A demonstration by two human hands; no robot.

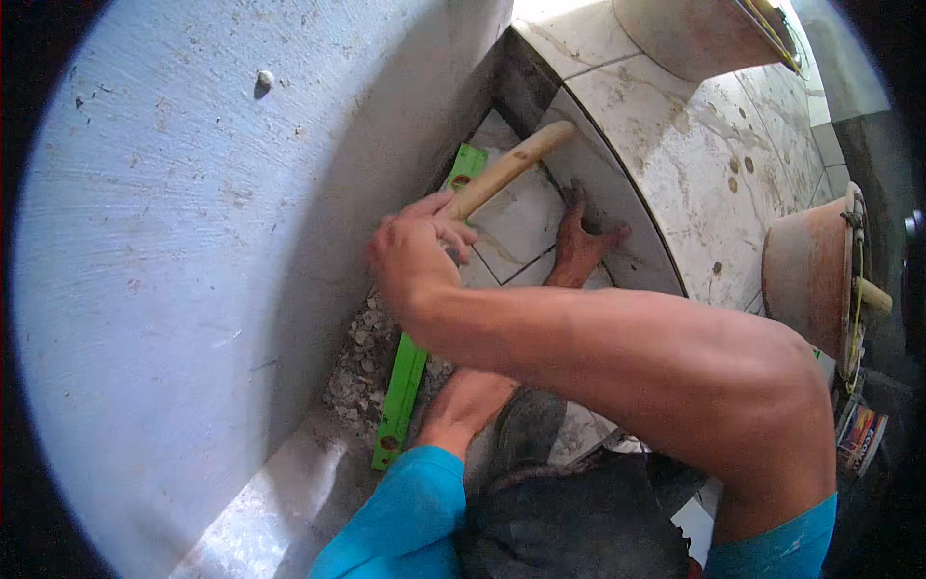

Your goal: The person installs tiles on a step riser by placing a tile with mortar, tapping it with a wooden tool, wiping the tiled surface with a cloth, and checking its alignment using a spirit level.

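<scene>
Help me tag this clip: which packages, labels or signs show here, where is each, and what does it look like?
Printed can or packet: far right edge, below the rust-brown bucket; small, partly hidden, red, blue and white wrapper.
Round markings on the green spirit level: near its ends, by the wall; small, reddish.
No signs or screens.

A small printed package (861,436), banded in red, blue, white and yellow, lies at the near right edge of the floor, just below a rust-brown bucket (810,275). Its shape is unclear.
</scene>
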